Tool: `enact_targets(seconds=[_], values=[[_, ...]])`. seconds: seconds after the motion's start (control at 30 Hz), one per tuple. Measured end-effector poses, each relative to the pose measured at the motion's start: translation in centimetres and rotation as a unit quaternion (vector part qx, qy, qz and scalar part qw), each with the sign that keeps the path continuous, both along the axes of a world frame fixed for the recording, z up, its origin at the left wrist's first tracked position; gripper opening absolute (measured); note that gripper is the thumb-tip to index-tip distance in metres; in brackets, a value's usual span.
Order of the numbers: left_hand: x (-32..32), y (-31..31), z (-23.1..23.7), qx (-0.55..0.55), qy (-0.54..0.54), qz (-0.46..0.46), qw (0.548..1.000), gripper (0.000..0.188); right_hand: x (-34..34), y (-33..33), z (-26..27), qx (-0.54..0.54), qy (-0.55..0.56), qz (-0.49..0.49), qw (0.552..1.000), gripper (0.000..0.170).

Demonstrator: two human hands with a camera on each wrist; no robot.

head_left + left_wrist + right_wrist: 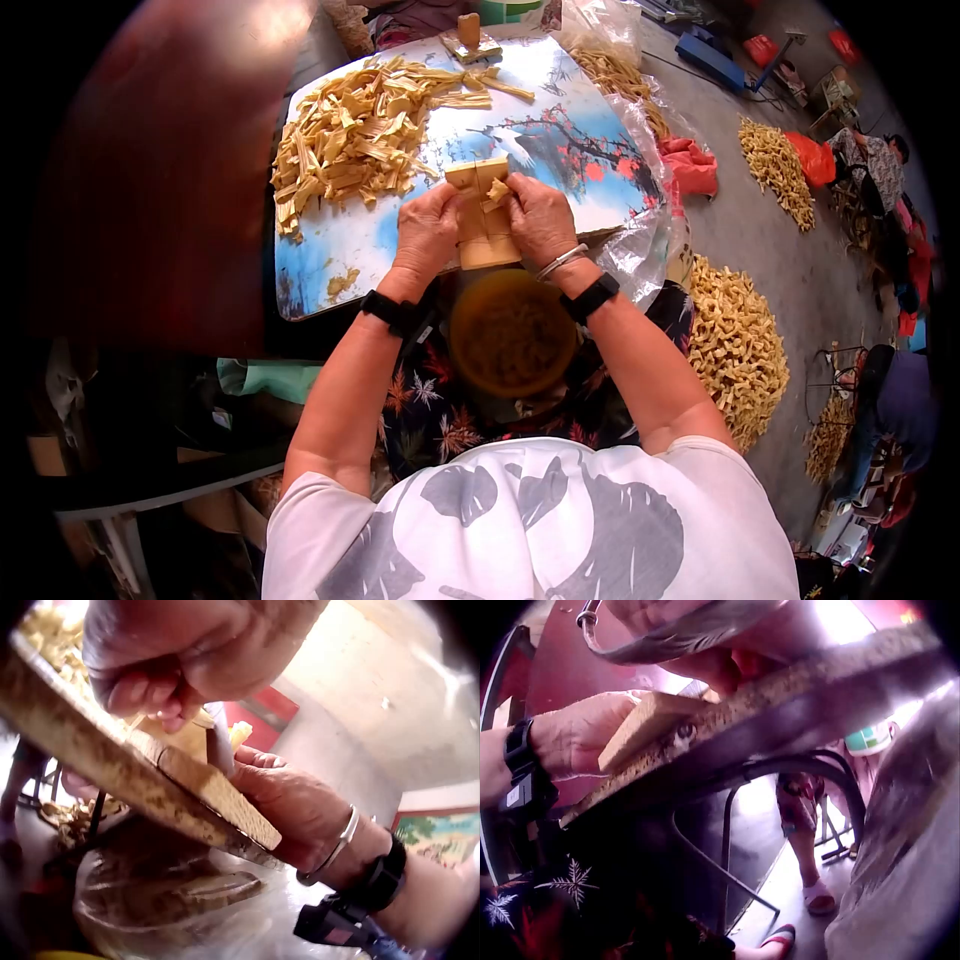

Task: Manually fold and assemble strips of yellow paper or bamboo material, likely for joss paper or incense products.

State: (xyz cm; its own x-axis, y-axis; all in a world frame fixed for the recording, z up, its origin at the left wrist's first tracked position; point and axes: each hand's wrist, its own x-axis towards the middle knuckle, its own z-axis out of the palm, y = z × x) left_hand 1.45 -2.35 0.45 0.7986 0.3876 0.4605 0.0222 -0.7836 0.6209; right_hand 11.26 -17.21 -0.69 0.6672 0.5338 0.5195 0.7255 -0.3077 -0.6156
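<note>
- We are seeing the right hand (543, 220) pinching a yellow piece (496, 191) between thumb and fingers, with hardly any gap showing around it.
- We are noting that this piece is projecting from the left side of that grip, sitting over the right-hand part of the wooden block (486, 252), nearer its far end than its near end.
- We are observing the left hand (428, 228) resting beside the block's left side with its fingers curling inward; we are not managing to tell what, if anything, it is gripping.
- We are finding both hands facing each other across the block, the yellow piece lying between them and closer to the right.
- We are recording the block as lying at the near edge of the table (322, 258), its far end pointing away from the person.
- We are locating a bowl (513, 390) just on the near side of the block, below table level; its contents are appearing too dark to identify.
- We are noting a heap of yellow strips (350, 140) spreading over the table's far left, well apart from the right-hand grip.
- We are seeing a pile of short pieces (738, 345) lying on the floor to the right.
</note>
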Motion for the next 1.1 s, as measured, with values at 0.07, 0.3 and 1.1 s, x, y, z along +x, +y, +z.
enact_targets(seconds=[0.07, 0.3, 1.1], values=[[-0.7, 0.2, 0.4, -0.026, 0.051, 0.017, 0.998, 0.013, 0.4, -0.4, 0.1, -0.006, 0.025, 0.023, 0.999, 0.011], [-1.5, 5.7, 3.4, -0.104, -0.012, -0.045, 0.993, 0.02, -4.0, -7.1, 3.0, -0.012, 0.161, 0.134, 0.978, 0.017], [-15.3, -9.3, -8.8, -0.186, 0.245, -0.107, 0.945, 0.011, -12.8, -46.5, -27.1, -0.303, 0.437, -0.392, 0.751, 0.018]])
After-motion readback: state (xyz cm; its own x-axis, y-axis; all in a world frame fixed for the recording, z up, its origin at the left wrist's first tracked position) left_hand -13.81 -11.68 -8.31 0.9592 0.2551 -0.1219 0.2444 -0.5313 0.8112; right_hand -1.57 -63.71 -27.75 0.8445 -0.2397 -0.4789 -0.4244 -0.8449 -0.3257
